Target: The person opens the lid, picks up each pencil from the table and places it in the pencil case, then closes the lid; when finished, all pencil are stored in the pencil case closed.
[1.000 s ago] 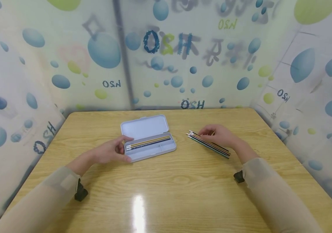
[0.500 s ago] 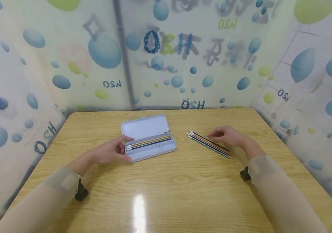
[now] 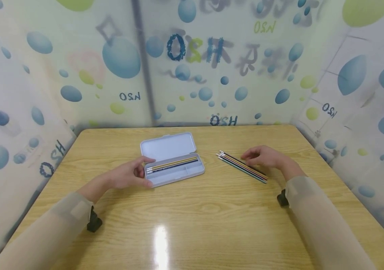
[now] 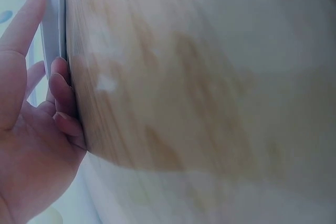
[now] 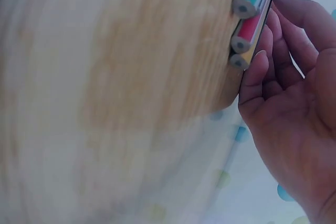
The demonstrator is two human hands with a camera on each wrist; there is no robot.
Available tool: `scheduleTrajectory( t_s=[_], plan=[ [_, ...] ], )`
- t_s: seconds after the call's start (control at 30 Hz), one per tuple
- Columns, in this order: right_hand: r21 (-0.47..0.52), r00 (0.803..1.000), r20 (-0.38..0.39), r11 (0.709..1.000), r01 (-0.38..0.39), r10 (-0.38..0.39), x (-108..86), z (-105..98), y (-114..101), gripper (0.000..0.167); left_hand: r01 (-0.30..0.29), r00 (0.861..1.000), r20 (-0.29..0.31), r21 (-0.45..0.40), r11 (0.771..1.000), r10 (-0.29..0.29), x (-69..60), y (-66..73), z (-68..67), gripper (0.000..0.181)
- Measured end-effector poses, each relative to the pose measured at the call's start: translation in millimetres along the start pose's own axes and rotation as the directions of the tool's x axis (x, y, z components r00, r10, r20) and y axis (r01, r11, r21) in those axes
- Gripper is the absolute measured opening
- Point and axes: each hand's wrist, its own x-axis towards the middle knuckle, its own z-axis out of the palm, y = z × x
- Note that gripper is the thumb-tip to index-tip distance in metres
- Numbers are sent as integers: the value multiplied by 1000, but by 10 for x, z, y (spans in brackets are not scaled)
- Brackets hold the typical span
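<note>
A pale blue-grey pencil case (image 3: 195,171) lies open on the table with its lid (image 3: 168,146) folded back. Several pencils (image 3: 175,164) lie inside its long compartment, eraser ends to the left. My left hand (image 3: 126,175) grips the case's left end, thumb at the front corner and index finger at the back. To the right, several loose pencils (image 3: 240,167) rest side by side, slanted; the right wrist view shows teal, red and yellow ends. My right hand (image 3: 267,157) is just behind them, fingers loosely bent, thumb tip at the black pencil; nothing is visibly pinched.
The wooden table (image 3: 192,221) reaches a patterned curtain (image 3: 185,93) behind and at both sides. A dark device is strapped under each wrist. A bright reflection marks the table's front.
My right hand has drawn back to the right off the loose pencils, then stayed nearly still. They now show along most of their length. My left hand keeps its place on the case.
</note>
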Motion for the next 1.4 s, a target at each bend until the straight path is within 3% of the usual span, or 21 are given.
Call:
scheduleTrajectory(
  t_s=[0.77,1.13,1.4],
  plan=[
    [9,1000,-27,1000,-16,16,-27,4,8,36,-15,1000,3,-31,999,15,-7,11,-11,90],
    [-77,995,-102,997,8,-15,16,17,46,28,-16,1000,5,-33,999,16,-7,10,-7,90],
    [-117,993,-117,993,5,-19,23,27,7,26,-13,1000,1,-34,999,13,-24,24,-5,89]
  ],
)
